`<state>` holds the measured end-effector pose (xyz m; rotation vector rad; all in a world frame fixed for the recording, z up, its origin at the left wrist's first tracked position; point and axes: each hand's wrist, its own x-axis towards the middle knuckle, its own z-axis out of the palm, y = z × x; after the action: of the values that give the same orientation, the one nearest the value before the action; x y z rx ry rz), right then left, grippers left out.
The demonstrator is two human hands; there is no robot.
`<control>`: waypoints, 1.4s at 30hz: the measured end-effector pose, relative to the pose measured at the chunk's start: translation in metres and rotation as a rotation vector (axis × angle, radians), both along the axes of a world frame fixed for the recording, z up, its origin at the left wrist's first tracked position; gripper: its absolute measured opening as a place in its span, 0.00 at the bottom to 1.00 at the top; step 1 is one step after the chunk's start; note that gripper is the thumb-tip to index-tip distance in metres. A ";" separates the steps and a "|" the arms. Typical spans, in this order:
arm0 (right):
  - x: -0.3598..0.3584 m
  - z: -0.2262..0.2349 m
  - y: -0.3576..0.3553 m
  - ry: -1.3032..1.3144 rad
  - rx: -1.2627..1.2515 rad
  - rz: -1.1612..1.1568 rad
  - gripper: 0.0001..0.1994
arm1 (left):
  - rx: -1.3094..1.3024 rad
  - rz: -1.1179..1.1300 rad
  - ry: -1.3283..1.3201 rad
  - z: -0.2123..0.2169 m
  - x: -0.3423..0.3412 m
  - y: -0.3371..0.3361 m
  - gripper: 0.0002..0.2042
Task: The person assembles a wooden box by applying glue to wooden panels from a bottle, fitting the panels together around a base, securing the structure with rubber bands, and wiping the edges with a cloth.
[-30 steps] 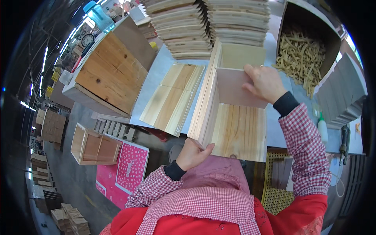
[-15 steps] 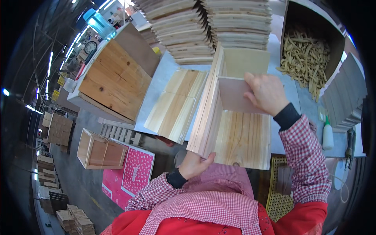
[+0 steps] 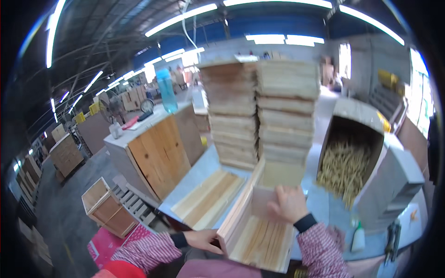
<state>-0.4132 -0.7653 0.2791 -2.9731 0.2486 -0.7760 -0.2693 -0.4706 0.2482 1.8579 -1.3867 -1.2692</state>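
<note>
A light wooden box, with its near end lacking a wall, sits at the front of the work table. My left hand grips the near end of its left side wall, fingers partly hidden behind the wood. Inside the box a thin pale divider panel stands crosswise. My right hand is closed on the panel's upper right edge, and its fist hides that corner. To the left of the box lie flat wooden boards side by side.
Tall stacks of wooden panels rise behind the box. At right are a carton of thin wood strips, grey panels, a glue bottle and a metal tool. A blue bottle stands on a cabinet at left.
My view has tilted up, bringing the hall and ceiling lights into sight. Both hands keep their hold on the box and the divider panel, which stays crosswise.
</note>
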 end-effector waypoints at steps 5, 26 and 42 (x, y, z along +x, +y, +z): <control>-0.028 0.017 0.014 -0.360 0.056 0.077 0.24 | -0.604 0.551 0.600 0.142 0.123 -0.067 0.22; -0.053 0.035 0.079 -0.438 0.524 0.210 0.35 | -1.223 0.284 1.195 0.226 0.089 -0.111 0.19; -0.140 0.022 0.133 -1.437 1.526 0.382 0.25 | -0.068 -0.061 1.089 0.119 -0.113 -0.048 0.18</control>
<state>-0.5537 -0.6324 0.3010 -0.6953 0.0629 -1.4129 -0.3828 -0.5190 0.3673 0.7760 -0.8319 -1.8055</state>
